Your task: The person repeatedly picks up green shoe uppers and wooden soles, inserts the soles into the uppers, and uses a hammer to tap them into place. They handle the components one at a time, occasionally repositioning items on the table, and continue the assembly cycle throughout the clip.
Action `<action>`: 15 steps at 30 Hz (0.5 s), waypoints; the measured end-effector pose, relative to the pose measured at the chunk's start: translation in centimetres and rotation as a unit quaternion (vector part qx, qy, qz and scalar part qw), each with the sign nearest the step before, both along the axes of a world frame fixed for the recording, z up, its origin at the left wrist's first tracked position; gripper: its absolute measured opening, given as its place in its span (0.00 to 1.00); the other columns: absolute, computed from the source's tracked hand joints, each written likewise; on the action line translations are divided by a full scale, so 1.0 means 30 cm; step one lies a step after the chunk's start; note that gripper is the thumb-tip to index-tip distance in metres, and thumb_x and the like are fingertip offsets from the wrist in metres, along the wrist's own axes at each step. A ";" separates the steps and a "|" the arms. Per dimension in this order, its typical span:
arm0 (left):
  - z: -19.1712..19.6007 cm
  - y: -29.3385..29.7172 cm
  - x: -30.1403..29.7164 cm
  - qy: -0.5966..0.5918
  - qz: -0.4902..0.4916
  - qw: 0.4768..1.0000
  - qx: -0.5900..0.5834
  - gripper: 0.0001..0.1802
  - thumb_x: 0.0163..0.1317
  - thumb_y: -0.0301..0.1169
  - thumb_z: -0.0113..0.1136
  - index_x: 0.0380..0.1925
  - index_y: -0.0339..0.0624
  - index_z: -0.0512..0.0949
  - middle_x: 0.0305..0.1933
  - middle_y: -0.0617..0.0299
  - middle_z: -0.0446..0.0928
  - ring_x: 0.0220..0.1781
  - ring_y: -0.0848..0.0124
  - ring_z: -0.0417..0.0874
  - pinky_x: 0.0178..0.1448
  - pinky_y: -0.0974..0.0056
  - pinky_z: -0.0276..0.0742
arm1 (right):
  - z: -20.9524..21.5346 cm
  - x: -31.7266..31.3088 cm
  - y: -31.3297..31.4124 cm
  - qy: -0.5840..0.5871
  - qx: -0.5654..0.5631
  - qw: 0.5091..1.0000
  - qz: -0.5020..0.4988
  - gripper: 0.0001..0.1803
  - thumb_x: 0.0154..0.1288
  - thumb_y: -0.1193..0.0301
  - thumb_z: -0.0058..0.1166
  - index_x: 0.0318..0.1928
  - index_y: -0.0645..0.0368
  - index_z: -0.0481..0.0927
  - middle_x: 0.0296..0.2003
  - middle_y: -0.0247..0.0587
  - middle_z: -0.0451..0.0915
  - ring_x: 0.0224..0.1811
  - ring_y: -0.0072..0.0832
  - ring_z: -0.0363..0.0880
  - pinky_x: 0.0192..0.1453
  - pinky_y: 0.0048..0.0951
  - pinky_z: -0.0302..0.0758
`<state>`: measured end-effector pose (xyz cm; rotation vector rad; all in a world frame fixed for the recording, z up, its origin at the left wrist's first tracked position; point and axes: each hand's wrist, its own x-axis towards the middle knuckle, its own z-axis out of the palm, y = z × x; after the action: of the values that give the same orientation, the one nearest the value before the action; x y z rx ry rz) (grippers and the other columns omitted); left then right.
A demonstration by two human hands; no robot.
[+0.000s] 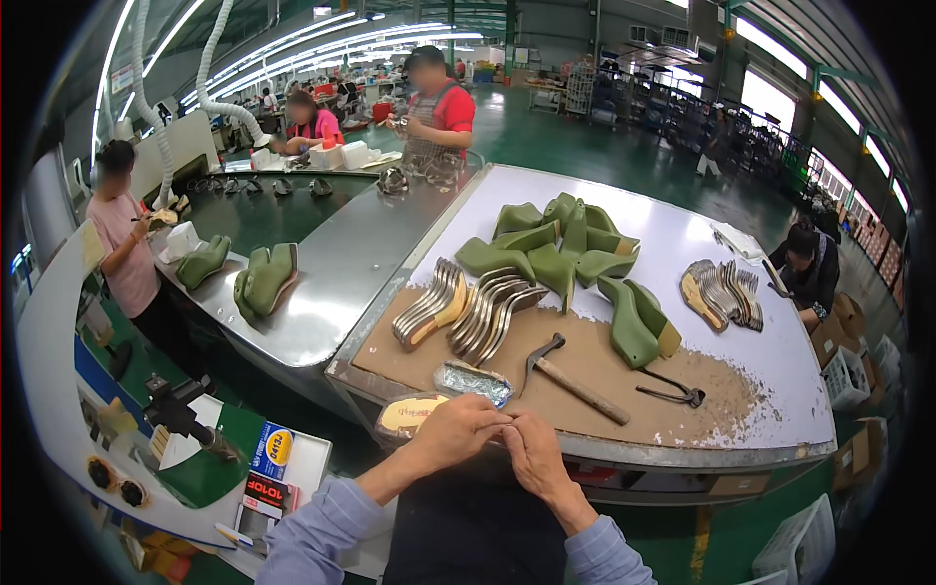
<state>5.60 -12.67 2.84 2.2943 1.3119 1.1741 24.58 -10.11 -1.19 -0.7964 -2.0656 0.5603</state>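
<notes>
Fingertips of my left hand (456,429) and my right hand (535,456) meet at the front edge of the table. Both hands are closed in a pinch, and whatever sits between the fingers is too small to make out. Beside my left hand lies a tan sole-shaped piece (408,413), partly covered by that hand. Just beyond the hands rests a shallow tray (472,378) lined in silver, its contents unclear. A hammer (583,391) with a wooden handle lies past the right hand, and dark metal pincers (675,392) lie farther right.
Green shoe lasts (546,239) are heaped at the table's back. Rows of curved insoles (473,307) stand nearer, and another bundle (721,292) stands at right. A metal conveyor table (336,255) adjoins on the left. Co-workers stand or sit around; one bends at the right edge.
</notes>
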 end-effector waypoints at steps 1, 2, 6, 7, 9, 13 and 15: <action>-0.002 -0.002 0.000 0.009 0.003 1.000 0.002 0.08 0.63 0.29 0.64 0.40 0.43 0.88 0.39 0.54 0.84 0.42 0.55 0.84 0.46 0.56 0.81 | -0.002 -0.003 0.002 0.003 0.008 1.000 -0.003 0.10 0.72 0.70 0.50 0.43 0.63 0.80 0.42 0.52 0.81 0.46 0.52 0.78 0.50 0.50 0.72; -0.003 -0.003 -0.001 0.017 0.006 1.000 0.004 0.08 0.63 0.29 0.64 0.40 0.43 0.88 0.39 0.55 0.84 0.42 0.55 0.84 0.46 0.56 0.81 | -0.002 -0.005 0.004 0.007 0.016 1.000 -0.006 0.09 0.72 0.70 0.50 0.42 0.63 0.80 0.41 0.52 0.80 0.44 0.52 0.78 0.50 0.50 0.72; -0.002 -0.003 0.009 0.016 0.014 1.000 0.015 0.09 0.64 0.28 0.63 0.41 0.42 0.88 0.36 0.54 0.84 0.39 0.54 0.85 0.44 0.55 0.81 | 0.036 0.017 0.033 -0.027 0.054 0.998 0.018 0.09 0.70 0.70 0.50 0.39 0.62 0.80 0.35 0.53 0.79 0.40 0.54 0.77 0.45 0.52 0.72; -0.002 -0.008 0.013 0.007 0.027 1.000 0.007 0.09 0.64 0.28 0.64 0.43 0.42 0.87 0.36 0.54 0.84 0.40 0.54 0.85 0.45 0.55 0.81 | 0.022 0.047 0.056 -0.049 0.070 0.996 -0.005 0.09 0.69 0.70 0.50 0.39 0.62 0.80 0.35 0.53 0.79 0.40 0.55 0.77 0.44 0.52 0.73; 0.001 -0.012 0.027 -0.013 0.051 0.998 -0.017 0.10 0.64 0.26 0.65 0.45 0.43 0.87 0.37 0.53 0.85 0.42 0.55 0.86 0.48 0.56 0.81 | 0.003 0.109 0.136 -0.063 0.099 0.989 -0.085 0.10 0.70 0.67 0.51 0.39 0.61 0.80 0.35 0.53 0.79 0.39 0.55 0.77 0.44 0.53 0.72; 0.046 -0.014 0.042 -0.006 0.071 0.997 -0.040 0.12 0.66 0.28 0.65 0.48 0.38 0.83 0.40 0.50 0.87 0.44 0.55 0.87 0.50 0.56 0.81 | -0.121 0.255 0.286 -0.193 0.140 0.941 -0.241 0.17 0.72 0.65 0.51 0.57 0.55 0.78 0.43 0.52 0.82 0.43 0.54 0.80 0.49 0.51 0.76; 0.024 0.004 0.039 -0.039 0.061 0.993 -0.092 0.11 0.66 0.28 0.65 0.45 0.34 0.81 0.39 0.50 0.87 0.46 0.56 0.88 0.55 0.57 0.80 | -0.153 0.329 0.309 -0.247 0.179 0.926 -0.222 0.20 0.72 0.66 0.51 0.62 0.53 0.76 0.47 0.53 0.83 0.43 0.54 0.81 0.49 0.50 0.77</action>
<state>6.76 -12.55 3.56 2.0440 1.4828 1.1157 34.44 -0.85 -5.77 -1.2200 -2.2278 -0.2964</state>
